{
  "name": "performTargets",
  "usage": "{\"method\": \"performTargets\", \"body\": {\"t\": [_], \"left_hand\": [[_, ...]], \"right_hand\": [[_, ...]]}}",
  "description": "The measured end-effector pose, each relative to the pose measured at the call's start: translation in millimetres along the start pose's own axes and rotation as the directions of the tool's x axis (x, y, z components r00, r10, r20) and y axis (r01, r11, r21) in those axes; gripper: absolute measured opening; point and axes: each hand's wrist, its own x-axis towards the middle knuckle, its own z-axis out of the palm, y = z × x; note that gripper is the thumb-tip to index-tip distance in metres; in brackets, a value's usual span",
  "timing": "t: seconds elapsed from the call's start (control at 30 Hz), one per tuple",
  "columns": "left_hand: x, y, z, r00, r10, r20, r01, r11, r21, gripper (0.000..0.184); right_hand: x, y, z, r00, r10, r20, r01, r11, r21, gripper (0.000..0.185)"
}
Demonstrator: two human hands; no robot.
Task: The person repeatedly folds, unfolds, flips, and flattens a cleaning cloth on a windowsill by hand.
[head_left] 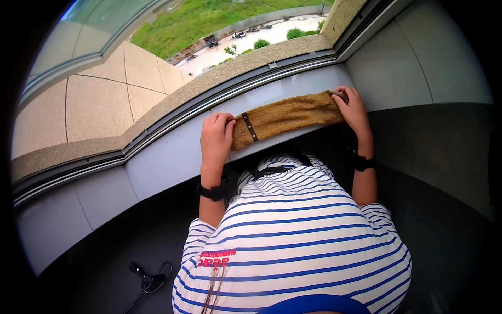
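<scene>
A long folded brown cloth lies along the pale window sill, with a dark strip bearing several light dots across its left part. My left hand pinches its left end, thumb and fingers closed at the edge. At the other end, my right hand grips the upper right corner between thumb and fingers. The cloth is stretched roughly flat between both hands. Black bands circle both wrists.
The tiled sill runs beside a metal window track. An open glass pane hangs at upper left. Grey wall tiles stand at right. A black cable with a handle rests on the dark floor.
</scene>
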Motion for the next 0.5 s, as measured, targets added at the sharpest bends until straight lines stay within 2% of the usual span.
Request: {"method": "performTargets", "body": {"t": [0.07,0.1,0.17,0.2,0.27,0.33,0.4,0.47,0.5], "left_hand": [[2,0,0,1.000,0.017,-0.026,-0.017,1.000,-0.013,0.007],[5,3,-3,0.998,0.021,-0.057,-0.021,1.000,0.003,0.006],[14,11,-12,0.989,0.060,-0.133,-0.054,0.998,0.042,0.005],[18,14,-16,0.990,0.058,-0.132,-0.052,0.998,0.044,0.005],[29,20,-23,0.945,0.092,-0.313,-0.107,0.994,-0.031,0.006],[34,31,-38,0.936,0.114,-0.333,-0.118,0.993,0.009,0.007],[33,43,-52,0.883,0.241,-0.402,-0.193,0.968,0.158,0.005],[26,45,-60,0.873,0.286,-0.395,-0.236,0.957,0.170,0.009],[21,46,-64,0.889,0.326,-0.322,-0.304,0.945,0.116,0.011]], "right_hand": [[6,-5,-6,0.997,0.005,-0.078,0.001,0.998,0.070,0.019],[7,-12,-13,0.997,0.005,-0.078,0.000,0.998,0.070,0.019],[12,-29,-25,0.979,-0.024,-0.200,0.071,0.971,0.228,0.014],[15,-29,-25,0.980,-0.024,-0.198,0.070,0.971,0.230,0.014],[23,-27,-27,0.930,-0.069,-0.360,0.240,0.857,0.456,0.014],[20,-40,-38,0.919,-0.108,-0.380,0.280,0.856,0.434,0.015],[16,-49,-45,0.880,-0.145,-0.453,0.401,0.739,0.541,0.014],[4,-50,-53,0.879,-0.158,-0.451,0.410,0.734,0.541,0.012],[-2,-46,-54,0.890,-0.144,-0.432,0.399,0.704,0.587,0.011]]}}
